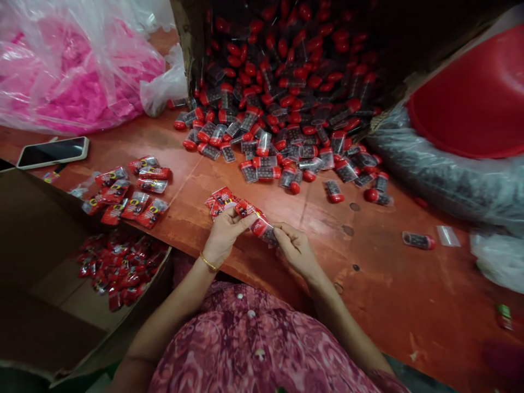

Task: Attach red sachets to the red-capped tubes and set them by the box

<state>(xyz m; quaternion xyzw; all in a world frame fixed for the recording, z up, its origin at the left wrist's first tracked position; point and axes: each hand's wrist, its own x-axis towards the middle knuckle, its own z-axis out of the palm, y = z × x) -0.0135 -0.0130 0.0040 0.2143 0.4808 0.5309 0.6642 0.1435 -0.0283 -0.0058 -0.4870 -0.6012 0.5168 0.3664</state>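
Left hand [225, 234] pinching red printed packet [246, 209]; right hand [295, 248] grasping dark-filled end of clear capsule [269, 236]. Both between hands, near front edge of table [393, 289], long axis slanting far-left to near-right; right hand nearer capsule. More packets [221, 197] beside left fingers; red-capped capsules [287, 102] heaped toward far edge.

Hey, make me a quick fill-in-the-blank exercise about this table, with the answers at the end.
The left hand and ____ hand hold a packet.
The bracelet circles the ____ wrist.
The clear bag behind the phone shows ____ contents.
The heaped tubes have ____ caps.
Missing words: right; left; pink; red.
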